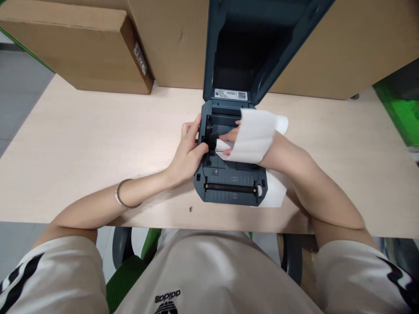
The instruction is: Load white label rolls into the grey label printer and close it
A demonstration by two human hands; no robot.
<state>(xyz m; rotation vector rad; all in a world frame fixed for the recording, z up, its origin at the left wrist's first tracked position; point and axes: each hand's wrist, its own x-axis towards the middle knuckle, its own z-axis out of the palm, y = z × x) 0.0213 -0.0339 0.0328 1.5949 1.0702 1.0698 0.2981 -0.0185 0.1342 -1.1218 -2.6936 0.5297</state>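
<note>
A dark grey label printer (229, 174) stands on the table with its lid (209, 52) swung up and back. My left hand (188, 152) grips the printer's left side wall, thumb over the inner edge and fingers along the outside. Inside the bay, my right hand (231, 136) has its fingers around a small white paper roll (222, 145). A loose strip of white paper (257, 135) curls over that hand and hides much of it. The black platen roller (231, 188) lies across the printer's front.
A closed cardboard box (75, 48) sits at the back left of the light wood table (81, 131). Behind the printer rises a large cardboard panel (314, 65). White paper (275, 192) lies under the printer's right side. A green chair (127, 274) is below the table edge.
</note>
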